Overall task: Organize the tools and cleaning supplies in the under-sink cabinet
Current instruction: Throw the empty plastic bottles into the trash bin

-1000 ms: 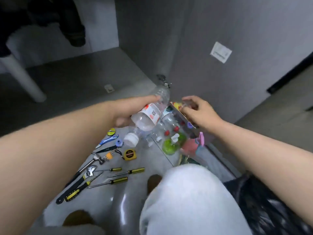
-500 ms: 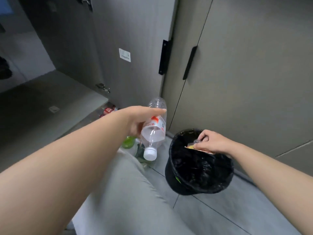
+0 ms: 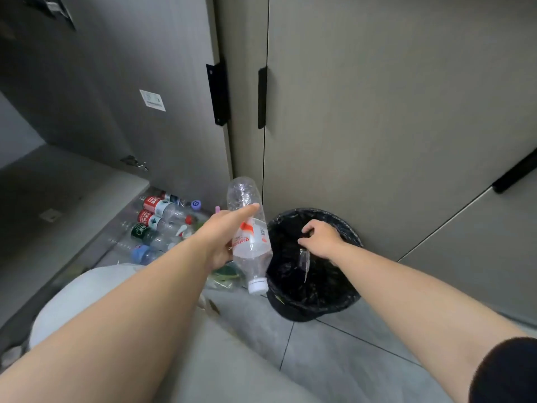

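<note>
Grey floor (image 3: 348, 362), clear red-labelled bottle (image 3: 253, 251) cap-down, left fingers (image 3: 249, 210) clamped round it, right fingers (image 3: 308, 228) loose over bin (image 3: 350, 229)

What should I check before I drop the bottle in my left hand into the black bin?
1. The left hand grips the bottle: ok.
2. The white cap is on: ok.
3. The bottle is over the opening of the bin: not ok, it hangs at the left rim.
4. The right hand is clear of the opening: not ok, it is above it.
5. The scrap under the right hand is released: cannot tell.
6. Room in the bin: cannot tell, the inside is dark.
</note>
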{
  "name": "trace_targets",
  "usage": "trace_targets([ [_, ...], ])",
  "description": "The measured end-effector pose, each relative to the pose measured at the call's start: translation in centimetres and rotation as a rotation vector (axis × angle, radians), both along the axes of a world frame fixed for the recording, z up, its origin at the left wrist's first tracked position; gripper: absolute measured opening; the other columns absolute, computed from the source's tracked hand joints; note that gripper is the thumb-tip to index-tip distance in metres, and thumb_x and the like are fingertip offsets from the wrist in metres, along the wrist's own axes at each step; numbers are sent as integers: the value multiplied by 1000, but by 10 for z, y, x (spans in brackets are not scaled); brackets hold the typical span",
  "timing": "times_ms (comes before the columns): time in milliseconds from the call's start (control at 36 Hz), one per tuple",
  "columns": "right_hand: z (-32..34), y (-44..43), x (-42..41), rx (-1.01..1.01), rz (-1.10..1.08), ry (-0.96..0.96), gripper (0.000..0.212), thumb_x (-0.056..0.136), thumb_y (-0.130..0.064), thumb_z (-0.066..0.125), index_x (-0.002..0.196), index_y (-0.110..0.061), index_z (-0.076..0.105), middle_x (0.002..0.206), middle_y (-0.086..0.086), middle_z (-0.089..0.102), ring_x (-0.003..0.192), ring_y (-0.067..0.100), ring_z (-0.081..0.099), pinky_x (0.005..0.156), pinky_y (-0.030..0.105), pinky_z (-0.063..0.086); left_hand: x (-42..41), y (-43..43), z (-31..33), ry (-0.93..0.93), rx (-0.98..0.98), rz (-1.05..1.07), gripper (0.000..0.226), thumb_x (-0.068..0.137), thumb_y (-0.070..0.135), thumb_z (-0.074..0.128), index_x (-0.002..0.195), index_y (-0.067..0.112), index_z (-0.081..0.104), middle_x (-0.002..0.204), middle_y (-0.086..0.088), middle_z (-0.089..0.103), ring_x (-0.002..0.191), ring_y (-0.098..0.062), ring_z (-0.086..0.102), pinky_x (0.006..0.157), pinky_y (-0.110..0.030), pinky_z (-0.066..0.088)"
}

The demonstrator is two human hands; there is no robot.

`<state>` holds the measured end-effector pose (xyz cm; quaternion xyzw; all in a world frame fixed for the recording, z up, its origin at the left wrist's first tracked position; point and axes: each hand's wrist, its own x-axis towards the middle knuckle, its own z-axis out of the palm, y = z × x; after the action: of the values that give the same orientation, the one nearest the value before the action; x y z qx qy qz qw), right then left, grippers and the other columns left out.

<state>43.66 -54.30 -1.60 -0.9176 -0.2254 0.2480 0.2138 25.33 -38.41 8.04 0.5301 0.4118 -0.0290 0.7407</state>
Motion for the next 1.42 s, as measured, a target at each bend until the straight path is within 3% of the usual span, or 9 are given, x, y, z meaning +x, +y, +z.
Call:
trace_targets([
  [139,17,11,-10,252,-119,148,14,92,-32,65,98,-21,69,103,-2,70,98,19,67,87,32,53,-6,-1,0,17,70,9,52,86,49,75,122,15,60,114,-12,74,100,-28,74,72,-36,63],
  [333,71,7,-32,441,225,870,51,84,-54,74,126,-28,61,122,6,70,110,29,69,91,49,58,-3,-7,4,-62,-17,52,39,89,37,75,120,15,65,100,-11,79,91,-23,77,69,-31,63],
  [472,77,3,-36,336,314,812,50,85,-32,79,125,-24,50,107,4,72,86,18,69,77,38,54,-4,-9,7,-85,-34,50,63,85,41,80,133,6,57,111,-12,76,100,-22,75,75,-31,63],
  [556,88,-9,-11,221,259,786,54,78,-31,83,120,-23,49,96,5,69,72,17,62,68,35,50,-7,-8,4,37,63,59,95,85,51,76,158,16,27,118,-9,71,103,-20,71,74,-35,64],
  [722,97,-31,36,-331,257,566,58,70,-25,77,119,-15,49,96,12,72,75,22,73,64,32,56,-10,-1,-6,118,106,192,62,101,31,57,158,21,32,97,-8,66,82,-19,64,71,-31,56],
  [806,77,-23,28,-505,269,425,51,66,-23,72,111,-4,56,88,13,67,70,23,70,77,36,61,-8,-1,-9,118,95,187,56,101,27,55,154,18,38,100,-9,65,85,-21,64,73,-32,56],
  [972,14,5,-13,-391,157,248,56,70,-32,82,111,-9,51,99,14,65,68,25,70,70,38,64,-7,-1,-10,116,93,151,64,99,25,56,158,18,30,92,-6,67,78,-19,65,71,-31,57],
  [1111,-36,13,-32,-372,243,31,57,81,-42,75,124,-16,49,119,11,65,101,31,66,83,37,55,-12,4,-10,136,106,146,52,99,24,56,149,14,45,94,-7,66,74,-17,64,65,-30,56],
  [1417,-60,14,-34,-233,300,109,50,85,-25,68,133,-20,52,127,8,64,116,30,59,95,34,49,-29,15,-11,176,159,130,21,102,21,52,121,16,59,90,-7,58,80,-22,54,70,-31,48],
])
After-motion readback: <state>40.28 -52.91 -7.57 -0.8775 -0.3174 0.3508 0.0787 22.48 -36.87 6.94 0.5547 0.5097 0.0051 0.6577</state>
